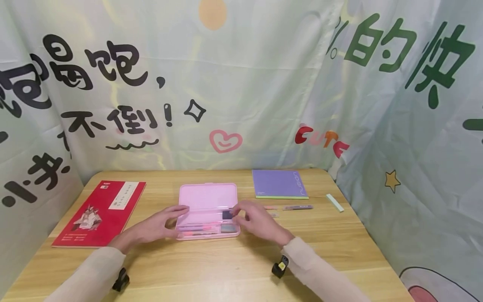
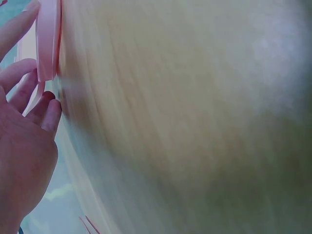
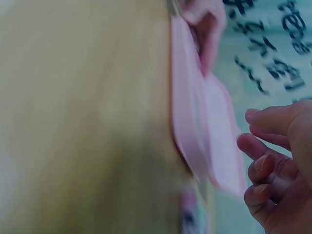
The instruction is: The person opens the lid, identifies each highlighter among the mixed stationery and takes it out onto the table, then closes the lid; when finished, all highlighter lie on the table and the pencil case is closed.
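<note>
Left grip (image 1: pixel 160 222), a bare hand: thumb and fingers spread, placed about the left end of the pink pencil case (image 1: pixel 208 196), thumb at the tray's front corner, forefinger near the hinge side. Right grip (image 1: pixel 260 220), a bare hand: fingers loosely bent, nothing visible between them; positioned over the case's right end, tips beside a small dark piece (image 1: pixel 227 214) in the case. Contact with that piece cannot be determined. The case lies on the counter (image 1: pixel 234 272) between both hands, lid laid back. Its front section contains slim pens (image 1: pixel 198 229), with a grey-blue block (image 1: pixel 228 228) at the right. To the right, partly behind the right hand, further writing tools lie loose; a dark-bodied pen (image 1: pixel 298 207) lies beyond them. Behind these rests a purple notebook (image 1: pixel 279 183); a pale green strip (image 1: pixel 335 202) lies near the right edge. At the left, a red booklet (image 1: pixel 99 214) lies flat. Printed fabric (image 1: pixel 241 84) hangs behind the counter
</note>
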Motion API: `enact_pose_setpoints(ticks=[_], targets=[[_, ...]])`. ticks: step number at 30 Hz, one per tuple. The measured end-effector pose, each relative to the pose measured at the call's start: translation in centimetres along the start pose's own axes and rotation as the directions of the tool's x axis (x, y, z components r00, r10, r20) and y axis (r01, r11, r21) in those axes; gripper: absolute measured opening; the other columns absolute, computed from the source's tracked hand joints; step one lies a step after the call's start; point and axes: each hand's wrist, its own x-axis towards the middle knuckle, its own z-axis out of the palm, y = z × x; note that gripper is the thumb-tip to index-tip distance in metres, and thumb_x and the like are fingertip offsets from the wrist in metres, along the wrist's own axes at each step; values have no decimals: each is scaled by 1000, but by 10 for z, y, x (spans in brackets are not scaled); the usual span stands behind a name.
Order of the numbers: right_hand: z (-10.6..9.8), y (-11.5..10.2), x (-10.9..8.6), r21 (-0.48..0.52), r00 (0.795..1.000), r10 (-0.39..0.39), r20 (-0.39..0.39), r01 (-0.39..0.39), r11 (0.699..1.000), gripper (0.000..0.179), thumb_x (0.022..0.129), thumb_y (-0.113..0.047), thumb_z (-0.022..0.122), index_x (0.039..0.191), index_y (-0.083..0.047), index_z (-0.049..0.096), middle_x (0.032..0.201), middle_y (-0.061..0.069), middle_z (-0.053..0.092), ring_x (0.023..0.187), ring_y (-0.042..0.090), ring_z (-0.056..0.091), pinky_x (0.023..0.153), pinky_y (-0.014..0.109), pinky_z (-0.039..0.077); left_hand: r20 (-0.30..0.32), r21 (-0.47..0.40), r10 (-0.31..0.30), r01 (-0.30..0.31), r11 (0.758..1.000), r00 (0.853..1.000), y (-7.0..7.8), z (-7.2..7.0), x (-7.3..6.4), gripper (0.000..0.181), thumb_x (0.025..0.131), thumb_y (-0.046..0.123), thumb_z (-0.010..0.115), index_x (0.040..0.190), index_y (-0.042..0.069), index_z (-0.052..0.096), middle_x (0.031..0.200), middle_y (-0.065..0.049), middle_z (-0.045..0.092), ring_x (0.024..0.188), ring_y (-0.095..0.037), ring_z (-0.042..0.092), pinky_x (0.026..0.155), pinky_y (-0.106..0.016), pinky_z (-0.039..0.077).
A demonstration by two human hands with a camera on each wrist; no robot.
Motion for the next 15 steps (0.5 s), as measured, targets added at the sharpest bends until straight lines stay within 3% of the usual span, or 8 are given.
enact_pose_setpoints(ticks=[4, 7, 15], targets=[[20, -13, 7, -23, 991, -93, 94, 96, 995, 16, 106, -18, 73, 121, -11, 76, 116, -1, 75, 98, 10, 69, 88, 25, 60, 5, 6, -10, 10, 1000, 1000, 1, 1, 1, 92, 93, 46, 82, 169, 16, 41, 177, -16, 33, 161, -49, 28, 125, -80, 26], [31, -20, 12, -89, 979, -147, 144, 161, 983, 16, 106, -22, 73, 120, -14, 76, 115, -3, 75, 102, 10, 69, 93, 24, 58, 1, 3, -9, 9, 1000, 1000, 1, 0, 0, 92, 92, 46, 82, 169, 16, 42, 177, -17, 33, 161, -49, 28, 124, -81, 25], [47, -28, 18, -253, 966, -120, 228, 178, 951, 17, 103, -27, 77, 119, -20, 78, 110, -10, 73, 93, -3, 64, 83, 12, 54, -13, 7, 22, -21, 1000, 1000, 1, 0, -1, 91, 92, 45, 83, 168, 14, 44, 176, -18, 34, 161, -52, 28, 124, -82, 25]])
